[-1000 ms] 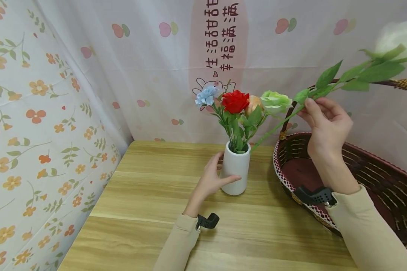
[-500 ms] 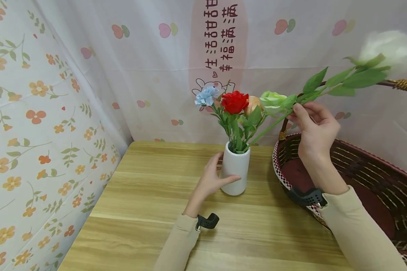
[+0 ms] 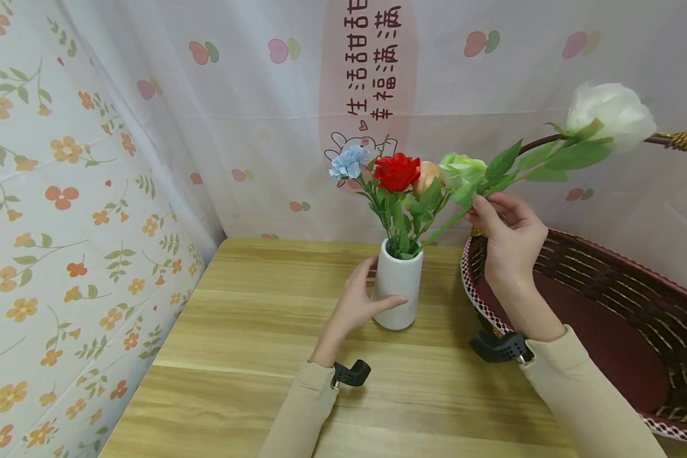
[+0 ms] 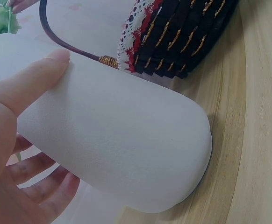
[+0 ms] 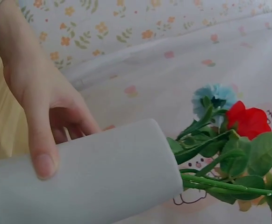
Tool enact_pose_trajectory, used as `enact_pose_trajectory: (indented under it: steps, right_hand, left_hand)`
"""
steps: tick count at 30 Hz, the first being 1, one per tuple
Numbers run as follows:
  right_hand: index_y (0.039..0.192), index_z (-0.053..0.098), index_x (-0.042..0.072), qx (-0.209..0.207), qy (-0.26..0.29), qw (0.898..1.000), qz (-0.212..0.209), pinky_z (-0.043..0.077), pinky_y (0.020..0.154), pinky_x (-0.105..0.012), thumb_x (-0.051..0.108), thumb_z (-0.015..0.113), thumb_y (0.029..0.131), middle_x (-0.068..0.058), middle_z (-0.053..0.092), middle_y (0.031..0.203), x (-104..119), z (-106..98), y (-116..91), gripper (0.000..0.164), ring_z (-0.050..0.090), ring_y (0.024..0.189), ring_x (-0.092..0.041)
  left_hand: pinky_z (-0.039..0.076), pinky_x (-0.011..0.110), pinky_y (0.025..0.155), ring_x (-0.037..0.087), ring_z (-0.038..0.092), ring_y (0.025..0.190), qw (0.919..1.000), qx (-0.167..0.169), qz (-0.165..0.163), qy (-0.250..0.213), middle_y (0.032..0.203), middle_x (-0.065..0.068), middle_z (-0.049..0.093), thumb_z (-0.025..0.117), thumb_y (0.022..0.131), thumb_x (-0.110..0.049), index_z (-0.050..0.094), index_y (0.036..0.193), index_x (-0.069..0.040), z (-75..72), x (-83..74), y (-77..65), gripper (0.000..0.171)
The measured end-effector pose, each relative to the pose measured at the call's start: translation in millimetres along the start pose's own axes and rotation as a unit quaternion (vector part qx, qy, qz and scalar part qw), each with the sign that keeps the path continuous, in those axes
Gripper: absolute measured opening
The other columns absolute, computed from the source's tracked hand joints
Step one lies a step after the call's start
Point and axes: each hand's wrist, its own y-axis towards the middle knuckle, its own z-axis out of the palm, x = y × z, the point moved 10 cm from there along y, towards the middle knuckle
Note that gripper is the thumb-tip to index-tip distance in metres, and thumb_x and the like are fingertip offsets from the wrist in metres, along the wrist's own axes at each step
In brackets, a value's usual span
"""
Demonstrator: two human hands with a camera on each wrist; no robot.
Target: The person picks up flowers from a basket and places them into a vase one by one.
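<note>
A white vase (image 3: pixel 397 292) stands on the wooden table, gripped round its left side by my left hand (image 3: pixel 360 296), thumb across the front. In it are a light blue carnation (image 3: pixel 349 163), a red rose (image 3: pixel 397 172), a peach flower (image 3: pixel 427 177) and a pale green rose (image 3: pixel 461 170). My right hand (image 3: pixel 509 235) pinches the stem of a white rose (image 3: pixel 611 117) between thumb and fingers. That rose leans far to the right, its lower stem (image 5: pixel 229 186) entering the vase mouth in the right wrist view. The left wrist view shows the thumb (image 4: pixel 38 79) lying on the vase wall.
A dark woven basket (image 3: pixel 612 273) with lace trim and a tall handle stands at the right, under my right forearm. Behind the wooden table (image 3: pixel 252 318) hangs a printed curtain (image 3: pixel 252 95), and a floral cloth (image 3: pixel 80 222) hangs at the left.
My right hand has moved left and down with the white rose, whose stem end has passed from beside the rim into the vase. My left hand and the vase have stayed still.
</note>
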Motion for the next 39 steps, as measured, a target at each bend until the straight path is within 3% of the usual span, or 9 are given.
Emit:
enact_pose_trajectory:
  steps: [16, 24, 39]
  right_hand:
    - [0.097, 0.067, -0.014, 0.021, -0.024, 0.999, 0.008, 0.062, 0.073, -0.031, -0.009, 0.077, 0.084, -0.012, 0.067, 0.082, -25, 5, -22, 0.017, 0.070, 0.068, -0.021]
    - [0.099, 0.069, -0.011, 0.016, -0.070, 0.997, 0.016, 0.062, 0.073, -0.030, -0.005, 0.078, 0.085, -0.010, 0.067, 0.083, -34, 7, -28, 0.018, 0.071, 0.069, -0.018]
    - [0.099, 0.069, -0.009, 0.026, -0.087, 0.995, 0.037, 0.062, 0.073, -0.031, -0.009, 0.073, 0.087, -0.006, 0.071, 0.084, -54, 10, -37, 0.013, 0.072, 0.068, -0.016]
  left_hand:
    - [0.047, 0.047, 0.106, 0.022, 0.050, 0.125, 1.0000, 0.001, 0.002, 0.004, 0.139, 0.008, 0.051, 0.087, 0.081, -0.033, 0.040, 0.151, -0.010, -0.6, 0.1, 0.2, 0.088]
    - [0.047, 0.046, 0.106, 0.021, 0.050, 0.125, 1.0000, 0.000, 0.004, 0.001, 0.140, 0.006, 0.051, 0.087, 0.080, -0.034, 0.040, 0.151, -0.012, -0.6, -1.2, -0.4, 0.088]
    - [0.047, 0.047, 0.105, 0.021, 0.051, 0.125, 1.0000, -0.001, 0.004, 0.006, 0.140, 0.006, 0.052, 0.087, 0.081, -0.035, 0.039, 0.152, -0.012, -1.5, -1.5, -0.5, 0.088]
